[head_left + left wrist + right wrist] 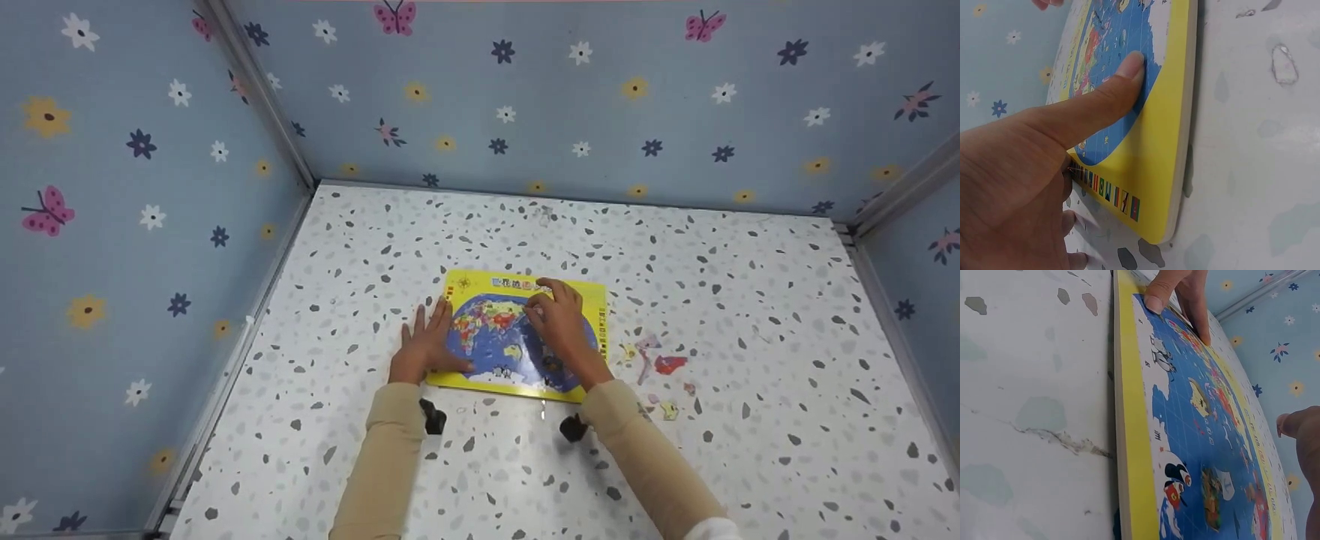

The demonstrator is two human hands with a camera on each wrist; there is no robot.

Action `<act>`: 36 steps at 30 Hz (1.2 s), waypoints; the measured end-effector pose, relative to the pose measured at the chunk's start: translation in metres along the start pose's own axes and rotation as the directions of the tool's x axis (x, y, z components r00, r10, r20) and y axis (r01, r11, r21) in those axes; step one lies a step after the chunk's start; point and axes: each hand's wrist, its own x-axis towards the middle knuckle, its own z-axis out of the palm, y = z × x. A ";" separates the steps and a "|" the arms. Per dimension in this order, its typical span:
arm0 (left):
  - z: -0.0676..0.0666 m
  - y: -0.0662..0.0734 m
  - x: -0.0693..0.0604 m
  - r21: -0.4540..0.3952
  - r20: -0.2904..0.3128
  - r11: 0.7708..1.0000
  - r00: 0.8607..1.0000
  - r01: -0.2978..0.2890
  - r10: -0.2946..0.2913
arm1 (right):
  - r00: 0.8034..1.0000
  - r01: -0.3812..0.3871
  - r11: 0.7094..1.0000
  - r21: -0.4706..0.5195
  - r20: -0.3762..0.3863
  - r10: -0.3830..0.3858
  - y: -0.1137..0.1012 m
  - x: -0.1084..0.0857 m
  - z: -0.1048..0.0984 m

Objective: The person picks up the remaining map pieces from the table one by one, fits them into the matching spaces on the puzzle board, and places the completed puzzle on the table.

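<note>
A yellow-bordered world map puzzle board (487, 386) lies flat, with blue oceans and coloured land pieces. My left hand (426, 349) rests at its left edge, fingers spread. Its thumb (1109, 95) lies straight across the map's lower left corner in the left wrist view. Over the upper right of the map is my right hand (559, 319), fingers bent and thumb near the index finger. Whether a small piece sits between those fingertips is hidden. In the right wrist view only part of the right hand (1306, 439) shows, above the board's far edge.
Several loose puzzle pieces lie right of the board, among them a red one (670, 364) and a yellow-green one (670, 409). Two black objects (574, 428) show near the wrists. Flower-patterned panels (525, 97) stand around the speckled white table (750, 300).
</note>
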 end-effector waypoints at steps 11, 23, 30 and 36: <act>0.000 0.001 0.001 0.004 0.005 1.000 1.000 0.016 -0.016 | 0.998 0.069 0.998 -0.002 -0.005 -0.069 -0.004 0.003 0.020; 0.001 -0.001 0.001 -0.007 0.012 1.000 1.000 0.013 -0.013 | 0.994 0.104 0.994 -0.018 0.029 -0.103 -0.004 0.006 0.033; 0.001 -0.002 0.001 0.004 0.010 1.000 1.000 0.014 -0.014 | 0.989 0.150 0.988 -0.041 0.014 -0.150 -0.007 0.006 0.038; 0.000 -0.001 0.001 0.033 0.012 0.999 1.000 0.006 -0.006 | 0.985 0.170 0.983 -0.067 -0.023 -0.172 -0.009 0.004 0.040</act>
